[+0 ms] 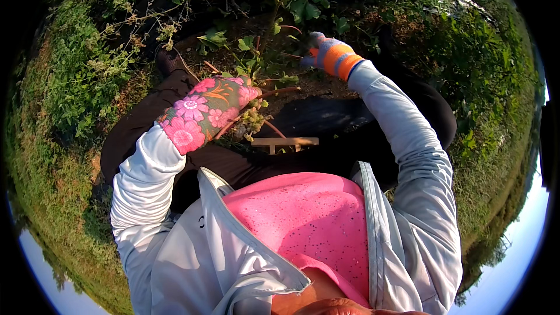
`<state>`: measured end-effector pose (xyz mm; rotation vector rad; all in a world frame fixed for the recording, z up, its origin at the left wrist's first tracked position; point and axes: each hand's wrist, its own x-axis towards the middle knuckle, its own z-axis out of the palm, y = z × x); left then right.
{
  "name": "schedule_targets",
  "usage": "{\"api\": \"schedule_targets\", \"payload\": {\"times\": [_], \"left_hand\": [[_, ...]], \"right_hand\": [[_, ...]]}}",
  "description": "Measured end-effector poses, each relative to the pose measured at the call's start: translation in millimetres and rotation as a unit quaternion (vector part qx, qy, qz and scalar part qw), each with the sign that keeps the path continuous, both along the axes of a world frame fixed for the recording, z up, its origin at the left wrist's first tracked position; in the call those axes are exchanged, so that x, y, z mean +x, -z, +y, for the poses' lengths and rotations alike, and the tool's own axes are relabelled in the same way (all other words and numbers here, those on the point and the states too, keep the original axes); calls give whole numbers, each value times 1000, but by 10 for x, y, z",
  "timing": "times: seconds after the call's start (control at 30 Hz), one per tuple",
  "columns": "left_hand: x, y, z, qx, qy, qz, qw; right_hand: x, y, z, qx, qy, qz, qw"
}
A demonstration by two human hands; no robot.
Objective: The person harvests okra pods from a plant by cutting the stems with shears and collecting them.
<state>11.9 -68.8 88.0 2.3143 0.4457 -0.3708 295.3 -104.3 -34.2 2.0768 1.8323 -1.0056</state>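
Note:
My left hand (214, 107), in a pink floral glove, is closed around several reddish cut leaf stalks (280, 91) with a cluster of small yellow-green leaves or buds (251, 123) hanging below. In front of me stands a leafy plant (253, 59) with lobed green leaves and reddish stalks. My right hand (326, 54), in an orange and grey striped knit glove, is at the plant's right side, beside the ends of thin stalks. Its thumb and a finger look apart; whether a stalk is between them is unclear.
A small wooden piece (285, 141) with short uprights lies between my legs. Dark ground cover (323, 111) and bare soil are under the plant. Dense weeds (83, 83) grow at left, with more greenery (477, 74) at right. My bent legs flank the plant.

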Motion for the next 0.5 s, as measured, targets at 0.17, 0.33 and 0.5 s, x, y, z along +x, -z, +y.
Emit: {"api": "schedule_targets", "payload": {"times": [0.17, 0.33, 0.5], "left_hand": [[-75, 60, -12, 9, -7, -27, 1000], [62, -114, 39, -60, -17, 81, 995], [96, -188, 42, -47, -1, 98, 994]], "right_hand": [[82, -163, 108, 141, 51, 50, 987], [146, -317, 165, 251, 60, 68, 964], [108, -489, 166, 248, 46, 129, 959]]}}
